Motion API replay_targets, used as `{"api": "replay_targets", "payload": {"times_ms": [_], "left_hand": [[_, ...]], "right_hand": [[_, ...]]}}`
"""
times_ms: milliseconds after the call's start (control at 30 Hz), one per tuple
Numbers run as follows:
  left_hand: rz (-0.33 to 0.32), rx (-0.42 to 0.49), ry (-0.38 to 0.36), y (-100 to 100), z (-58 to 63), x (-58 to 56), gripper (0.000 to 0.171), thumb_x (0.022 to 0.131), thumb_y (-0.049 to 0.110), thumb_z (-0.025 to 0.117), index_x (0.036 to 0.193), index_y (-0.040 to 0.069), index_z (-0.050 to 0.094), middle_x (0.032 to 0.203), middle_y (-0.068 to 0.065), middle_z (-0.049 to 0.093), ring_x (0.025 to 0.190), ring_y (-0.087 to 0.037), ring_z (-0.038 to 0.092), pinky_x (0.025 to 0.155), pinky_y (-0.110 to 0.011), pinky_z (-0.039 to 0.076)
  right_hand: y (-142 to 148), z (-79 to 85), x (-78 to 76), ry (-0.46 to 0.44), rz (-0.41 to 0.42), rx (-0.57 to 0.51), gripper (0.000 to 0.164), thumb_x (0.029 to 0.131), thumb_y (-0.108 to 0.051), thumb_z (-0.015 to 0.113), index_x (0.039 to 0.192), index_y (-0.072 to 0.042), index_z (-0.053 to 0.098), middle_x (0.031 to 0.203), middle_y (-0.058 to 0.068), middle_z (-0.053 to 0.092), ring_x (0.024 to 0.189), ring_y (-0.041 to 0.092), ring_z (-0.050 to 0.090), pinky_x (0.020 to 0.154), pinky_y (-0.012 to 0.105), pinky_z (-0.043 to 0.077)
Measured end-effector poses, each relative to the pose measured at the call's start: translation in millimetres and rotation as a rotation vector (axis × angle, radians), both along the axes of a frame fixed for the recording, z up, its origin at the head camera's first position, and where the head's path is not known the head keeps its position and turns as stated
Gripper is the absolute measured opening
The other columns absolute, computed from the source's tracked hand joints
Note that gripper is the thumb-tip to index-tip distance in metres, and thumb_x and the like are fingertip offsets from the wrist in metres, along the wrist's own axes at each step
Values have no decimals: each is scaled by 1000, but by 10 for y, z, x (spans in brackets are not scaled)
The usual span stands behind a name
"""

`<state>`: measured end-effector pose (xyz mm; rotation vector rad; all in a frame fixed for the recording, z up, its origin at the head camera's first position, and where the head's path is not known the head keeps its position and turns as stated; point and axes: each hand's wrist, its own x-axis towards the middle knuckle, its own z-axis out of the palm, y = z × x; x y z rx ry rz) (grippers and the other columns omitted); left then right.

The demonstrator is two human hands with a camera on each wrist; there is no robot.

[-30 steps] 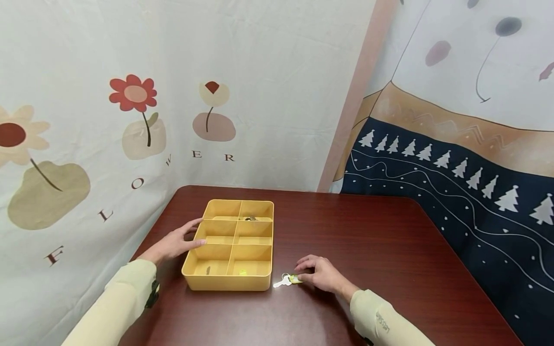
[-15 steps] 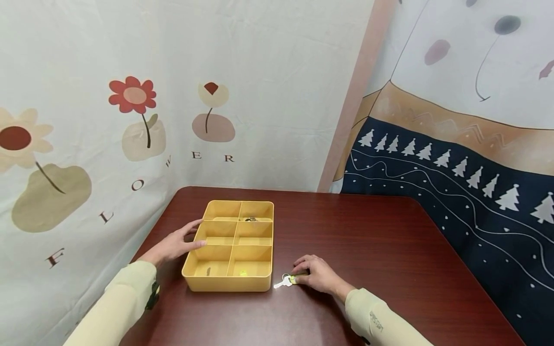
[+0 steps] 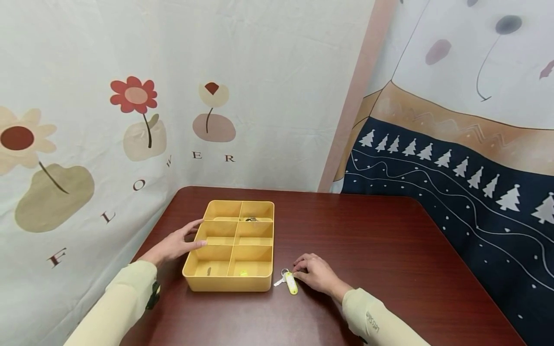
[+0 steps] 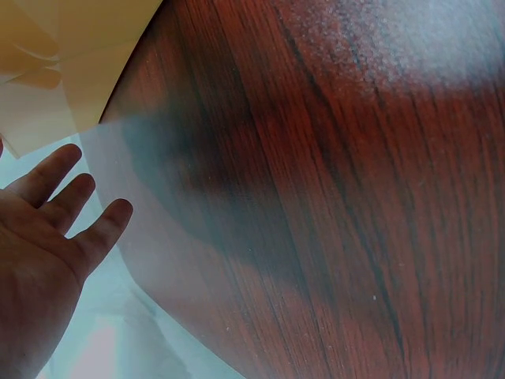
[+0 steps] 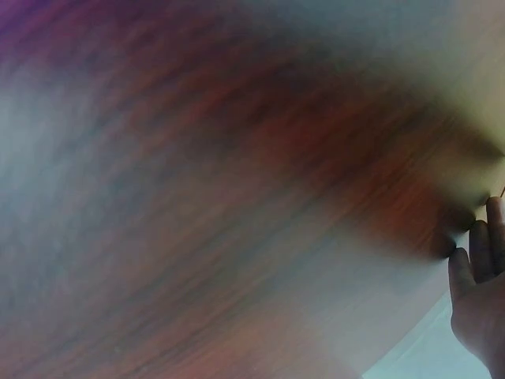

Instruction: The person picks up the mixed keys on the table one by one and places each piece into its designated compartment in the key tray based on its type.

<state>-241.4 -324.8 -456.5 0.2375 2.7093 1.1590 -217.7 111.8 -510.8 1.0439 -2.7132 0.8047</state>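
A yellow compartment box [image 3: 227, 283] stands left of centre on the table. My left hand [image 3: 173, 245] rests at its left side, thumb over the rim; the left wrist view shows several fingers fairly straight. Right of the box lies a silver key [image 3: 279, 281] on a ring with a yellow-green key tag [image 3: 292, 283]. The right hand [image 3: 318, 274] is close beside the tag's upper end, its thumb and forefinger apart at their tips; whether they touch the tag is hard to tell. In the right wrist view, fingertips [image 5: 460, 254] meet the tabletop and the thumb is hidden.
The box's back right compartment has a small dark metallic thing [image 3: 251, 219]. A bright yellow-green thing [image 3: 244, 273] lies in the front right compartment, a small brownish one [image 3: 209, 271] in the front left. Printed curtains [image 3: 277, 96] hang behind the dark red table [image 3: 346, 230].
The key tag has turned from under my right fingers to point toward the table's front, and the key has shifted a little. The right hand moved slightly left. My left hand and the box stayed still.
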Motion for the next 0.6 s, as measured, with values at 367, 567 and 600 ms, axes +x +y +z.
{"api": "replay_targets", "payload": {"times_ms": [367,567,600], "left_hand": [[-2,-9,-7,9,-5,-14,84,94,38,70,156,6,24,145,-30,42,136,-48,35,105,-64,32],[-4,-1,2,-5,-24,-24,83,93,37,70,156,6,25,144,-31,42,135,-48,37,105,-63,33],[-6,0,7,-10,-30,-27,83,93,37,70,156,6,25,144,-31,43,135,-48,38,105,-63,34]], "right_hand": [[-23,-4,-31,-79,-149,-194,10,83,-9,74,75,-15,73,95,-2,69,89,16,65,80,33,51],[-26,105,-68,-104,-227,-307,10,84,-9,74,75,-14,73,98,3,70,90,19,66,77,30,51],[-34,128,-76,-101,-232,-321,10,84,-8,74,75,-14,73,98,5,70,91,20,66,78,31,51]]}}
